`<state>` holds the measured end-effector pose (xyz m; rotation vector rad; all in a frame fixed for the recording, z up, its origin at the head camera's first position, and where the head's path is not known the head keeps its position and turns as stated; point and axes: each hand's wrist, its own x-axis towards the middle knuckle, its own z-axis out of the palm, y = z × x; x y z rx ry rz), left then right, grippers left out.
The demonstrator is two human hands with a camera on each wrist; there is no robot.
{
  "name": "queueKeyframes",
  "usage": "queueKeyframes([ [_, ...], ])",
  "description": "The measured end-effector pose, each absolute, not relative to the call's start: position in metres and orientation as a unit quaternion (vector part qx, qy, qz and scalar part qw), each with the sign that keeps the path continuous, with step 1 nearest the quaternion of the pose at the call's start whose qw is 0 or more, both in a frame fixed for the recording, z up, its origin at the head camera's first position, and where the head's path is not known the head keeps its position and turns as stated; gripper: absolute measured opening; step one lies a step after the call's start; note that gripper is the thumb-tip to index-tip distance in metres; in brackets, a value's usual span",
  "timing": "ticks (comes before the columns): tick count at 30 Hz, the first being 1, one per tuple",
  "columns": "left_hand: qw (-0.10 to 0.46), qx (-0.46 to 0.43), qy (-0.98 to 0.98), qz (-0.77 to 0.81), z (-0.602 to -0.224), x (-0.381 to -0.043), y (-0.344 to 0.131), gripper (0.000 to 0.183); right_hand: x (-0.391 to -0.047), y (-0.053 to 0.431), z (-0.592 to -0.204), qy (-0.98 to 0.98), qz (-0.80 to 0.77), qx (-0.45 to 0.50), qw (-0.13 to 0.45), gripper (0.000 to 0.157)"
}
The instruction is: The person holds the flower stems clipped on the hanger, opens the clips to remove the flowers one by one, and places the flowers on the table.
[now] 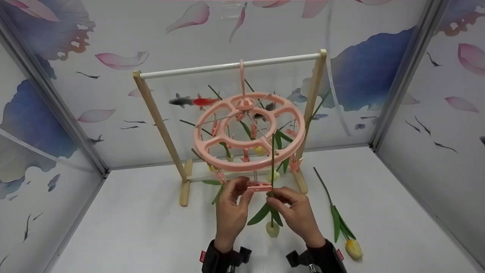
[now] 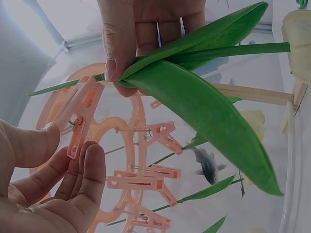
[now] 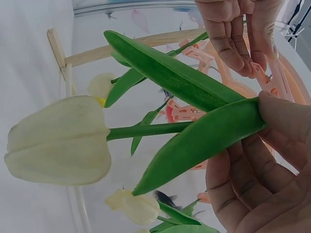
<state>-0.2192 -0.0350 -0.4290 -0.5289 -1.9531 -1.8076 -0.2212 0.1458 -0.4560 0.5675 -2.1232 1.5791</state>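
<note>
My left hand (image 1: 232, 214) pinches a pink clothespin (image 1: 260, 186) hanging at the near side of a round pink clip hanger (image 1: 248, 166). The left wrist view has thumb and fingers on the handles of this clothespin (image 2: 80, 116). My right hand (image 1: 299, 216) pinches a white tulip (image 1: 272, 229) by its green stem, just above the leaves. This tulip hangs head down, its bloom large in the right wrist view. In the left wrist view the stem lies at the clothespin's tip; whether it is clamped I cannot tell.
The hanger hooks onto a white bar (image 1: 223, 67) on a wooden stand (image 1: 161, 125). Several tulips hang from other clips around the ring. A yellow tulip (image 1: 354, 249) lies on the white table (image 1: 144, 227) at the right. Patterned panels stand behind and at both sides.
</note>
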Motion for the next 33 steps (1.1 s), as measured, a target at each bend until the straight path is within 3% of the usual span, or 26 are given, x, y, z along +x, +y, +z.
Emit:
queueKeyframes([
  [33,0.253,-0.203,-0.705,-0.631,-0.4329,-0.2232,-0.0378,0.032,-0.2193,0.1495,-0.4546,-0.768,0.575,0.194,0.205,0.013],
])
